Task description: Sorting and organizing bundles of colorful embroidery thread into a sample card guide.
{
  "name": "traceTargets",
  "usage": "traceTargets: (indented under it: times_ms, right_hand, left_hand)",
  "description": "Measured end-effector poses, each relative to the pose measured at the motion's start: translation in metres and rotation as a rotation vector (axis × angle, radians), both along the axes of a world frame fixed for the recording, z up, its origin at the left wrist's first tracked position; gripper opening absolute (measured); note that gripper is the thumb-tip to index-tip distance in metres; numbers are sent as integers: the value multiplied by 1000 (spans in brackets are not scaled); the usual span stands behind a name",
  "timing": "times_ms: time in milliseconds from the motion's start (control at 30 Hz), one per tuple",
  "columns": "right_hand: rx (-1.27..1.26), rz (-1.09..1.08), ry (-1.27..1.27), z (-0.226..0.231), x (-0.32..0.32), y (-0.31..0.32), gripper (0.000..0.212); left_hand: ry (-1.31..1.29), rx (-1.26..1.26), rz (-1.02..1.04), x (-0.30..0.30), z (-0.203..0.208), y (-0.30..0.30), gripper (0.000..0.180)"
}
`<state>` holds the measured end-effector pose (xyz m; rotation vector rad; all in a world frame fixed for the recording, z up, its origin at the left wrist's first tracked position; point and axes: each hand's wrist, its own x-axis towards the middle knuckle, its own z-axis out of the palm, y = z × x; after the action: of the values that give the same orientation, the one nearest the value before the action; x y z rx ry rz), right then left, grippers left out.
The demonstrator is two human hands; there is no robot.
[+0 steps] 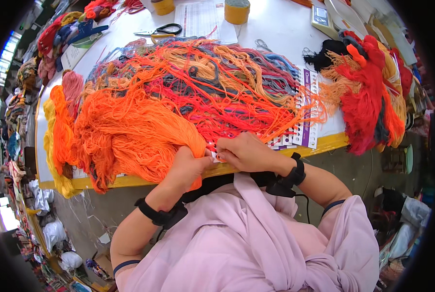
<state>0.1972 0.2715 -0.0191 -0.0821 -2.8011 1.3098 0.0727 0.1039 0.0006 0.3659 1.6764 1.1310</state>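
Observation:
A thick bundle of bright orange embroidery thread [134,129] spreads over the left front of the table. My left hand [190,168] is closed around its right end, near the table's front edge. Close beside it, my right hand [249,152] is closed in a pinch with fingertips turned toward the left hand. What it pinches is too small to make out. Behind both hands lies a heap of mixed thread strands [212,85] in red, orange, tan, grey and blue. White cards with punched holes and a purple band [306,127] stick out from under the heap at its right.
Black-handled scissors [166,31], a printed sheet [203,19] and a yellow-wrapped roll [237,11] lie at the back. Red and orange skeins [366,92] hang over the right edge, yellow skeins [56,146] over the left. The table's yellow front edge [332,142] runs before me.

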Motion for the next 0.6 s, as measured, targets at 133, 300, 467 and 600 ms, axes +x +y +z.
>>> traceTargets:
  times_ms: [133,300,467,600]
  right_hand:
    - [74,27,-68,7,-3,-1,10]
    - [173,44,-119,21,-8,-10,8]
    - [36,-7,-78,14,-5,-7,16]
    - [-30,9,-84,11,-4,1,16]
  left_hand:
    - [-277,16,100,-6,7,5,16]
    - [-256,99,117,-1,8,10,17]
    - [-145,50,102,1,7,15,18]
    - [542,-122,-231,-26,-3,-1,21]
